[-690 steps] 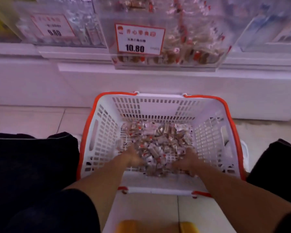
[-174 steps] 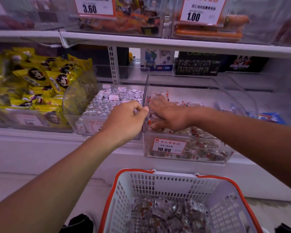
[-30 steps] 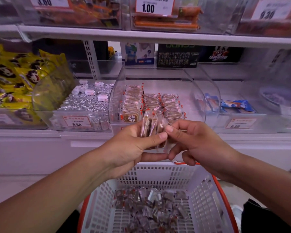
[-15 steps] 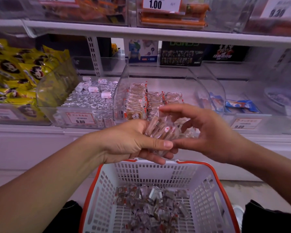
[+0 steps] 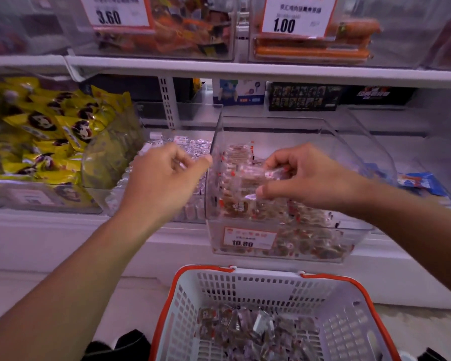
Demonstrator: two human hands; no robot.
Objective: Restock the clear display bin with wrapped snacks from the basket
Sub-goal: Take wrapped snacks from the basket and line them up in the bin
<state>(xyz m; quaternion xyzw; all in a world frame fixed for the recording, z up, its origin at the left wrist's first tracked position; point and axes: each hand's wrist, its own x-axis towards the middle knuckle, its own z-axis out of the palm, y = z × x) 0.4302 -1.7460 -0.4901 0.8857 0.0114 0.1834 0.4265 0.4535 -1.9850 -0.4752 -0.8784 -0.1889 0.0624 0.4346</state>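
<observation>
The clear display bin point(image 5: 359, 155) sits on the lower shelf with a 10.80 price tag on its front and rows of wrapped snacks point(image 5: 310, 243) inside. My right hand point(image 5: 310, 178) is over the bin and pinches a small bunch of wrapped snacks point(image 5: 255, 175) between thumb and fingers. My left hand point(image 5: 164, 183) hovers just left of the bin with loosely curled fingers, its thumb tip at the bin's left wall, and holds nothing I can see. Below stands the white basket point(image 5: 323, 276) with an orange rim, with loose wrapped snacks point(image 5: 245, 332) on its bottom.
Left of the bin is a clear bin of silver-wrapped sweets point(image 5: 190, 147), then yellow snack bags point(image 5: 44, 131). A blue packet point(image 5: 422, 182) lies in the bin to the right. The upper shelf point(image 5: 245, 70) carries bins tagged 3.60 and 1.00.
The bunch of snacks passed from both hands to my right hand, which moved up over the bin. My left hand let go and shifted left beside the bin wall.
</observation>
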